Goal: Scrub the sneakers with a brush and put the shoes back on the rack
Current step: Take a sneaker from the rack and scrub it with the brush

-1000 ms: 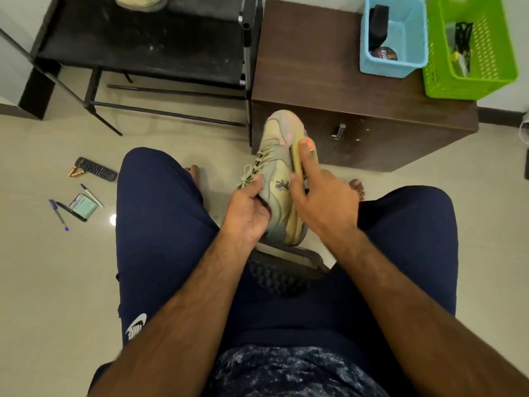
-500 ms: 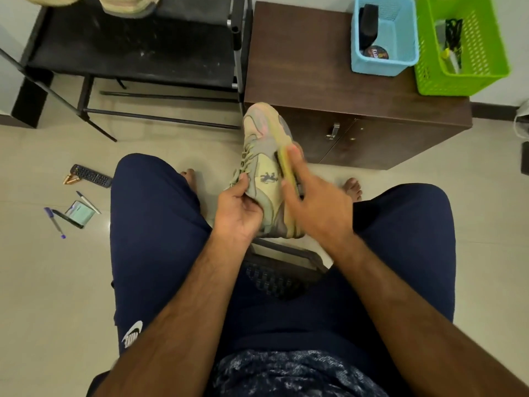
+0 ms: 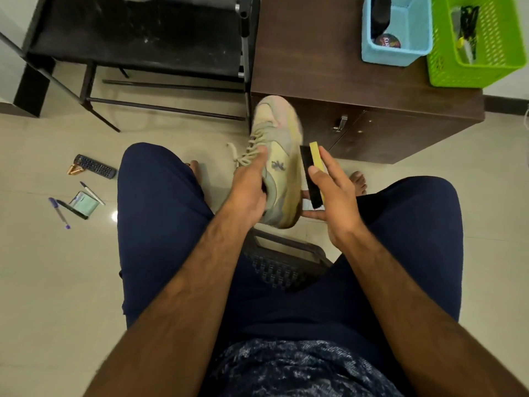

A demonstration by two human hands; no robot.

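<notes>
Blue basket [image 3: 412,50]: round tin [image 3: 388,41]

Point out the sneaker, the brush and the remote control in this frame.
sneaker [image 3: 282,156]: head view, on the yellow side panel near the logo.
brush [image 3: 311,179]: head view, on the black bristle face.
remote control [image 3: 96,167]: head view, on its button face, lying on the floor.
</notes>
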